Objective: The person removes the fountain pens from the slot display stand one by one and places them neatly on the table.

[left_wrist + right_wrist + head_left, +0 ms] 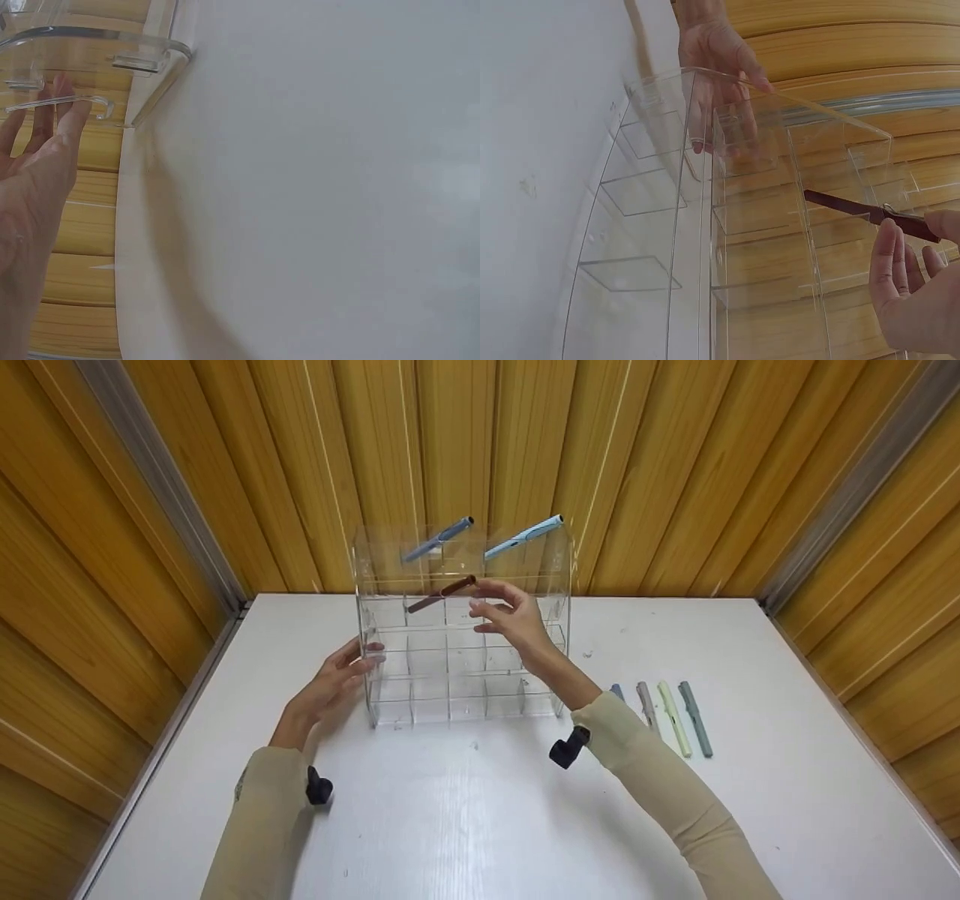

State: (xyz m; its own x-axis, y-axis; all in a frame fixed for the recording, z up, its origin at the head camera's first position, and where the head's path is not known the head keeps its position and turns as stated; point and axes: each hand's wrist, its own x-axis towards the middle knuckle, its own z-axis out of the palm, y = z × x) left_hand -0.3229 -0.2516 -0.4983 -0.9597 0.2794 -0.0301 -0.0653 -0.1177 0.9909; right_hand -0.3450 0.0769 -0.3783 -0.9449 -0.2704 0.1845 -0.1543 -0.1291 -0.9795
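Both hands at clear acrylic organizer (448, 679), maroon pen (441, 595) by my right fingertips.
My left hand (330, 681) touches the organizer's left side, fingers loosely extended, nothing grasped; maroon pen slants across the upper part, low end left, high end right, compartment unclear; my right hand (521, 626) is nearer, fingers bent at that high end, pen lying off to their left, can't tell if pinched or released; light-green pen (675, 718) on white table (787, 780) farther right.
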